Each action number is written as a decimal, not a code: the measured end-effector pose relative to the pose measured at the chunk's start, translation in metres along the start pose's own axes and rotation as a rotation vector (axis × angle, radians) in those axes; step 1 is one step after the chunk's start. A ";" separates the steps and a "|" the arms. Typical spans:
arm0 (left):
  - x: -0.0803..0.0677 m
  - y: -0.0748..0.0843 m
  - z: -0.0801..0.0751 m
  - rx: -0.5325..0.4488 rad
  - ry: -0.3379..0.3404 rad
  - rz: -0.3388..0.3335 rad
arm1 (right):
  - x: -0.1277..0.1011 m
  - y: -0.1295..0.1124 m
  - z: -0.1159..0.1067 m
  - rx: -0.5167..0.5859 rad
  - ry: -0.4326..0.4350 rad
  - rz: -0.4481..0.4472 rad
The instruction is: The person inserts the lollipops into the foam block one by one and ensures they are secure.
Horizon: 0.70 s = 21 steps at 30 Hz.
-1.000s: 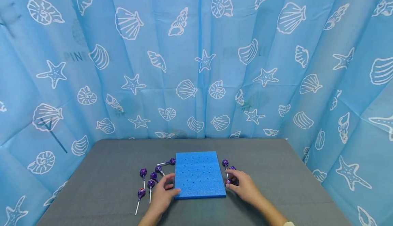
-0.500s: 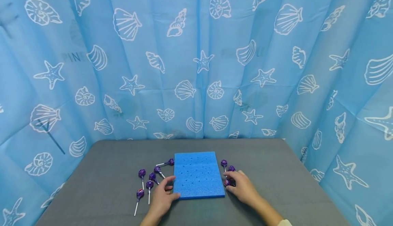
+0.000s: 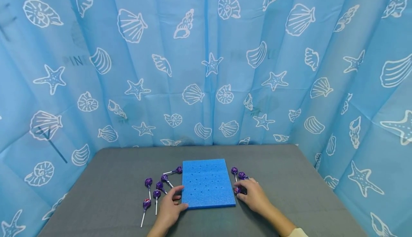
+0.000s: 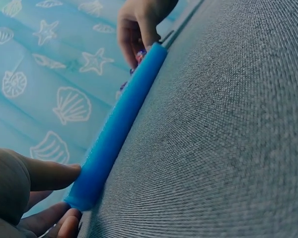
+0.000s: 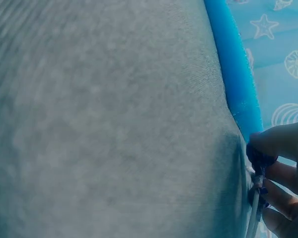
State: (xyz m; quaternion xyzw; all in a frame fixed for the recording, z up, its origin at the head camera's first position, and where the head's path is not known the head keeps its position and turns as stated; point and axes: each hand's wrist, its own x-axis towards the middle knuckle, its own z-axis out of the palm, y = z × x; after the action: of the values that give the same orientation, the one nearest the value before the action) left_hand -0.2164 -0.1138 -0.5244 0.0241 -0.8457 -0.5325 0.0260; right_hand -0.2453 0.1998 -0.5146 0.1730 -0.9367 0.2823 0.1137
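My left hand (image 3: 168, 208) rests against the near left corner of a blue foam board (image 3: 209, 183) dotted with small holes. Its thumb (image 4: 59, 173) touches the board's corner, and other fingers lie along the left end. Beside the board's right edge, my right hand (image 3: 254, 196) pinches the purple-wrapped head of a lollipop (image 5: 260, 156) between thumb and fingers. That lollipop's white stick (image 5: 253, 213) points back along the hand. Just beyond those fingers lie two more lollipops, one with its head (image 3: 234, 170) near the board and another (image 3: 242, 175) partly hidden by the hand.
Several lollipops lie left of the board, including one at the front (image 3: 146, 204) and one close to the board's edge (image 3: 178, 170). Everything sits on a grey cloth-covered table (image 3: 128, 165). A blue shell-patterned curtain (image 3: 199, 68) hangs behind and at both sides.
The head view has shifted slightly. Both hands stay nearly in place; the right fingers move a little around the lollipop head.
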 end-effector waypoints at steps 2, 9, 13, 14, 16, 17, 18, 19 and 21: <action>0.000 0.000 0.000 -0.006 0.002 0.009 | 0.002 0.000 -0.001 0.006 0.017 -0.016; -0.001 -0.002 0.002 -0.028 0.009 0.037 | 0.013 -0.004 -0.012 0.013 0.035 -0.034; -0.001 -0.003 0.002 -0.045 0.016 0.068 | 0.021 -0.007 -0.017 0.052 0.043 -0.017; -0.001 -0.004 0.002 -0.048 0.017 0.076 | 0.023 -0.008 -0.017 0.062 0.046 -0.011; -0.001 -0.005 0.002 -0.054 0.020 0.082 | 0.027 -0.009 -0.018 0.079 0.053 -0.003; 0.000 -0.005 0.002 -0.056 0.019 0.085 | 0.028 -0.009 -0.018 0.093 0.053 -0.001; 0.000 -0.006 0.002 -0.057 0.019 0.088 | 0.030 -0.009 -0.018 0.104 0.054 -0.005; 0.000 -0.006 0.002 -0.058 0.019 0.091 | 0.032 -0.009 -0.018 0.115 0.057 -0.010; 0.000 -0.006 0.002 -0.057 0.016 0.094 | 0.037 -0.009 -0.018 0.144 0.068 -0.029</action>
State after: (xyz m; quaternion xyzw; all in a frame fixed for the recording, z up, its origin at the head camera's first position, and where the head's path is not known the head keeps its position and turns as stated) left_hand -0.2168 -0.1146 -0.5310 -0.0122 -0.8301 -0.5544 0.0583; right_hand -0.2735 0.1939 -0.4840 0.1844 -0.9070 0.3530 0.1366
